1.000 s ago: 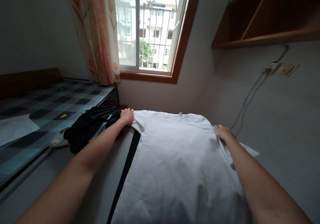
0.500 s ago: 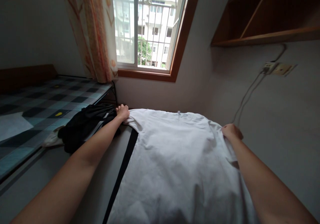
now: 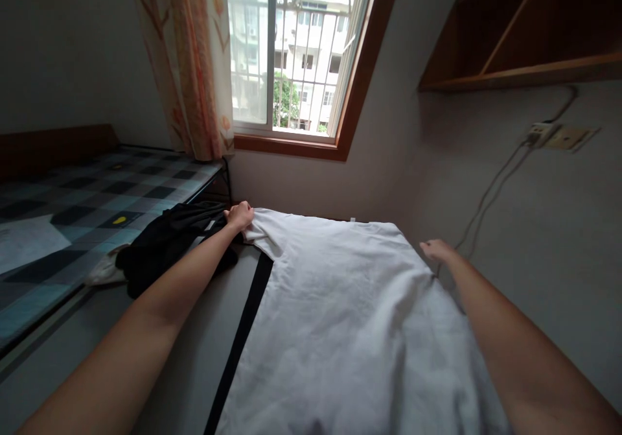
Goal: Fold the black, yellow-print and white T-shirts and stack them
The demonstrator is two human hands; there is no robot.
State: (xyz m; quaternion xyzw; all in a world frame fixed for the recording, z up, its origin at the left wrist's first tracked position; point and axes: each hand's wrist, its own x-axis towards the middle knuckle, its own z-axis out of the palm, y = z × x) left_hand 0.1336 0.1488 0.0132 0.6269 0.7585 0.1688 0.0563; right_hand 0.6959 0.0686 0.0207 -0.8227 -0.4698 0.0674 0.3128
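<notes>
A white T-shirt [image 3: 335,292] lies spread over the table, its collar edge towards the window and a small white tag at that edge. My left hand [image 3: 240,216] is closed on the end of its left sleeve. Just off the shirt's right shoulder, by the wall, my right hand [image 3: 437,251] hovers with curled fingers, and I see no cloth between them. The right sleeve is not visible; folds run down the shirt's right side. Under the left side of the shirt shows a black strip [image 3: 243,338].
A dark heap of clothing [image 3: 160,247] sits left of the shirt, beside a bed with a checked cover [image 3: 160,192] and a paper sheet [image 3: 29,244]. Cables [image 3: 495,182] hang from a wall socket [image 3: 541,135] at right, below a wooden shelf [image 3: 529,72]. Ahead is a window [image 3: 296,65] with a curtain [image 3: 194,65].
My right hand has let go of the shirt's right sleeve and moved slightly away from it. The shirt's right side has dropped and wrinkled. My left hand keeps its hold.
</notes>
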